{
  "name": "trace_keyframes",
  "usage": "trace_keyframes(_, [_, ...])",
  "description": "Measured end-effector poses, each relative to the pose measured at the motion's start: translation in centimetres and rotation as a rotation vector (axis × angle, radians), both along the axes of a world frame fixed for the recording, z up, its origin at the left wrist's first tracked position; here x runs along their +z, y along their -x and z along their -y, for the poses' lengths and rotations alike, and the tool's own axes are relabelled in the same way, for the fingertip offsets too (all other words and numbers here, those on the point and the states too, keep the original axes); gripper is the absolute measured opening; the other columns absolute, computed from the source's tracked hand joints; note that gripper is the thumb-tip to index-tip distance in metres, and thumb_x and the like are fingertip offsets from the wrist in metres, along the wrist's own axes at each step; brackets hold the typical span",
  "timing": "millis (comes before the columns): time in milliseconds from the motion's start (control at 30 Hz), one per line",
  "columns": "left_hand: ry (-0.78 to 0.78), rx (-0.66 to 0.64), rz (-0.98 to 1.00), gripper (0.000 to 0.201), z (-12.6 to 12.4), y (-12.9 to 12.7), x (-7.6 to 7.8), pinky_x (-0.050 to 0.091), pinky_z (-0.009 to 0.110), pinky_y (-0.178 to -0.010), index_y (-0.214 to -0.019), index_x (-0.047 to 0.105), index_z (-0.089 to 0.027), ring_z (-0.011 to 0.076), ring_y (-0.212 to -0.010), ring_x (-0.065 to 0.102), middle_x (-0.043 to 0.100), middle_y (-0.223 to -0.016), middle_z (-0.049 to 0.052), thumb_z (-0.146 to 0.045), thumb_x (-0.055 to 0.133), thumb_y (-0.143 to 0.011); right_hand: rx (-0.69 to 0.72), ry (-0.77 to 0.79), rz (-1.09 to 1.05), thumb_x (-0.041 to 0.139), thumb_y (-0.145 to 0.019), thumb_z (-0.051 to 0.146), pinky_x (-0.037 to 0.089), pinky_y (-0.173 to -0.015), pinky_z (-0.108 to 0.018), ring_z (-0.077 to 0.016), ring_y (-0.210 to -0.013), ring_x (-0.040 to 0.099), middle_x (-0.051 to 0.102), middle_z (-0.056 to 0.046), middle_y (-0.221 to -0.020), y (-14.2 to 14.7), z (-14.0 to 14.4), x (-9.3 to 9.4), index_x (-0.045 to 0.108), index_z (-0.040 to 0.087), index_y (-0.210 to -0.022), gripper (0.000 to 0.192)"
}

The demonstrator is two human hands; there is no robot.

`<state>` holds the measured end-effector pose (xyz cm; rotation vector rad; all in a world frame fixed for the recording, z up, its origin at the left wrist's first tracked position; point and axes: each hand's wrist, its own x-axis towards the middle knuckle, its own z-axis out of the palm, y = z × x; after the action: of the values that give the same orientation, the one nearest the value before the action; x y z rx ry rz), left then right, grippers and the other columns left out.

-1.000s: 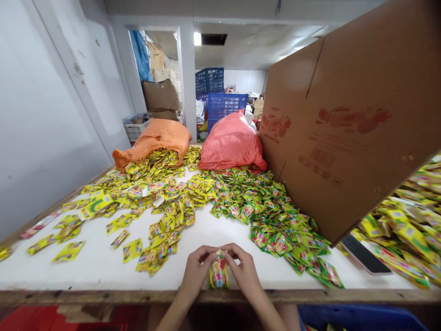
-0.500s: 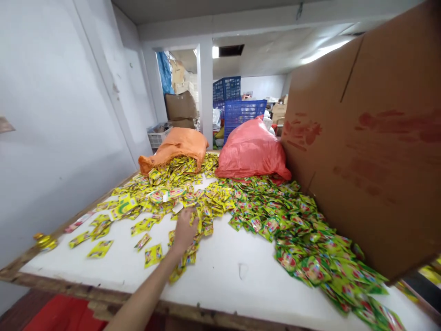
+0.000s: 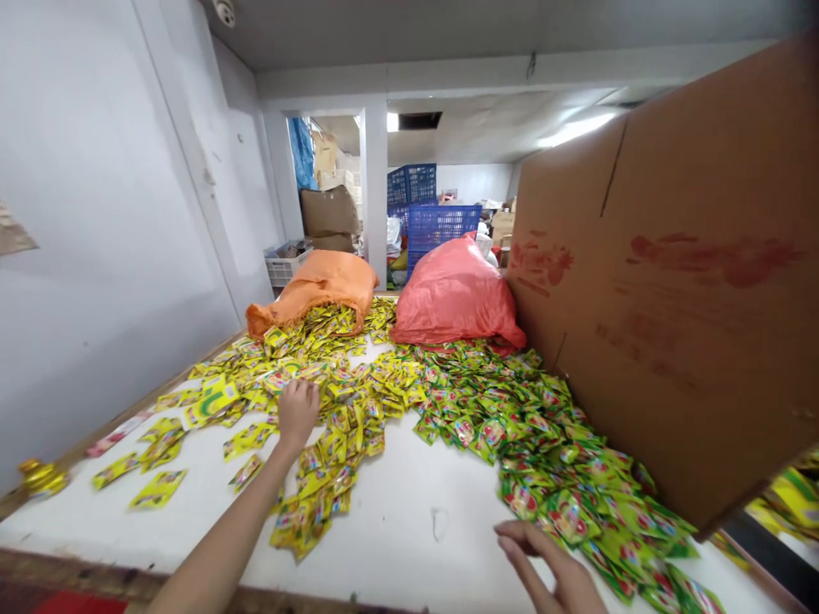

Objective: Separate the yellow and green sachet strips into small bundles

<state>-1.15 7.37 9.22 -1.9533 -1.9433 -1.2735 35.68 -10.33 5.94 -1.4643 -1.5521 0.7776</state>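
Note:
My left hand (image 3: 299,415) reaches over the pile of small yellow sachets (image 3: 345,439), its fingers curled down at a larger yellow printed packet (image 3: 281,375). What lies under those fingertips is hidden. At the lower edge my right hand (image 3: 556,571) is partly in view, thumb and forefinger apart with nothing seen between them. It is beside the heap of green sachets (image 3: 569,503), above the white tabletop (image 3: 428,486).
An orange sack (image 3: 333,277) spills yellow sachets at the back. A red sack (image 3: 454,294) stands behind the green ones. A tall cardboard box (image 3: 646,341) walls off the right side. A gold-coloured bundle (image 3: 42,477) is at the left edge. Blue crates (image 3: 441,223) are stacked beyond.
My left hand has moved left across the yellow sachets, and more of them now lie in a strip toward the front. My right hand has come into view at the bottom.

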Motion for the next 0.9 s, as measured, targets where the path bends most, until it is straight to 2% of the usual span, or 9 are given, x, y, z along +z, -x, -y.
trace_keyframes(133, [-0.04, -0.182, 0.005, 0.018, 5.9, -2.4, 1.7, 0.039, 0.033, -0.085, -0.084, 0.057, -0.018, 0.0208, -0.093, 0.051, 0.053, -0.094, 0.006, -0.028, 0.043, -0.084, 0.078, 0.205, -0.484, 0.048, -0.074, 0.061, 0.049, -0.069, -0.03, -0.0215, -0.082, 0.061, 0.062, -0.01, -0.096, 6.5, -2.6, 0.1, 0.056, 0.019, -0.098, 0.049])
trace_keyframes(233, [0.073, -0.546, 0.102, 0.017, 10.7, -4.8, 1.3, 0.043, 0.028, -0.079, -0.078, 0.057, -0.02, 0.018, -0.09, 0.053, 0.053, -0.096, 0.006, -0.021, 0.041, -0.085, 0.174, 0.524, -0.867, 0.047, -0.073, 0.065, 0.047, -0.055, -0.028, -0.0188, -0.068, 0.064, 0.059, -0.01, -0.099, 10.5, -4.0, -1.1, 0.046, 0.019, -0.11, 0.059])
trace_keyframes(300, [0.112, -0.641, 0.222, 0.017, 13.0, -5.8, 0.6, 0.044, 0.028, -0.078, -0.078, 0.057, -0.021, 0.0183, -0.091, 0.053, 0.054, -0.095, 0.006, -0.019, 0.041, -0.085, 0.279, 0.623, -1.004, 0.06, -0.069, 0.055, 0.042, -0.047, -0.022, -0.0127, -0.055, 0.061, 0.06, -0.006, -0.089, 12.7, -4.2, -1.9, 0.046, 0.019, -0.105, 0.052])
trace_keyframes(400, [0.117, -0.562, 0.417, 0.014, 14.6, -6.2, -0.6, 0.041, 0.033, -0.085, -0.078, 0.056, -0.021, 0.0214, -0.099, 0.051, 0.054, -0.101, 0.008, -0.021, 0.044, -0.084, 0.384, 0.626, -1.064, 0.072, -0.063, 0.038, 0.036, -0.044, -0.016, -0.0065, -0.048, 0.055, 0.057, 0.002, -0.074, 15.2, -3.7, -2.9, 0.049, 0.02, -0.095, 0.044])
trace_keyframes(500, [0.077, -0.465, 0.596, 0.008, 14.8, -5.8, -1.7, 0.035, 0.038, -0.093, -0.081, 0.055, -0.02, 0.0264, -0.116, 0.042, 0.048, -0.119, 0.01, -0.026, 0.05, -0.081, 0.452, 0.584, -0.964, 0.068, -0.066, 0.043, 0.034, -0.04, -0.015, -0.0052, -0.045, 0.052, 0.054, 0.005, -0.069, 17.2, -3.1, -3.6, 0.051, 0.02, -0.089, 0.037])
trace_keyframes(633, [-0.006, -0.259, 0.835, 0.041, 14.2, -5.7, -2.9, 0.032, 0.043, -0.098, -0.102, 0.047, -0.021, 0.0283, -0.119, 0.042, 0.044, -0.127, 0.012, -0.031, 0.066, -0.067, 0.528, 0.426, -0.661, 0.066, -0.065, 0.047, 0.035, -0.038, -0.016, -0.0066, -0.043, 0.053, 0.058, 0.002, -0.066, 18.6, -4.4, -4.4, 0.058, 0.015, -0.078, 0.035])
trace_keyframes(733, [0.0, -0.149, 1.12, 0.059, 13.9, -6.2, -3.8, 0.04, 0.042, -0.092, -0.115, 0.038, -0.022, 0.0257, -0.104, 0.056, 0.055, -0.116, 0.011, -0.032, 0.068, -0.065, 0.274, 0.437, -0.462, 0.059, -0.067, 0.051, 0.037, -0.035, -0.018, -0.01, -0.042, 0.056, 0.062, -0.004, -0.068, 18.5, -8.1, -5.0, 0.057, 0.013, -0.067, 0.038])
trace_keyframes(800, [0.073, -0.206, 1.311, 0.063, 13.9, -7.0, -4.6, 0.045, 0.041, -0.087, -0.118, 0.038, -0.021, 0.025, -0.093, 0.062, 0.062, -0.105, 0.01, -0.033, 0.069, -0.064, 0.069, 0.445, -0.409, 0.051, -0.072, 0.053, 0.04, -0.035, -0.021, -0.011, -0.04, 0.056, 0.063, -0.007, -0.07, 18.4, -11.3, -5.3, 0.054, 0.015, -0.066, 0.039])
trace_keyframes(900, [0.21, -0.266, 1.419, 0.058, 14.2, -8.4, -6.0, 0.05, 0.038, -0.079, -0.107, 0.05, -0.016, 0.0264, -0.083, 0.065, 0.069, -0.088, 0.01, -0.034, 0.074, -0.057, -0.033, 0.435, -0.363, 0.045, -0.076, 0.049, 0.042, -0.036, -0.023, -0.0123, -0.038, 0.056, 0.063, -0.008, -0.06, 18.6, -15.3, -5.7, 0.051, 0.016, -0.06, 0.037])
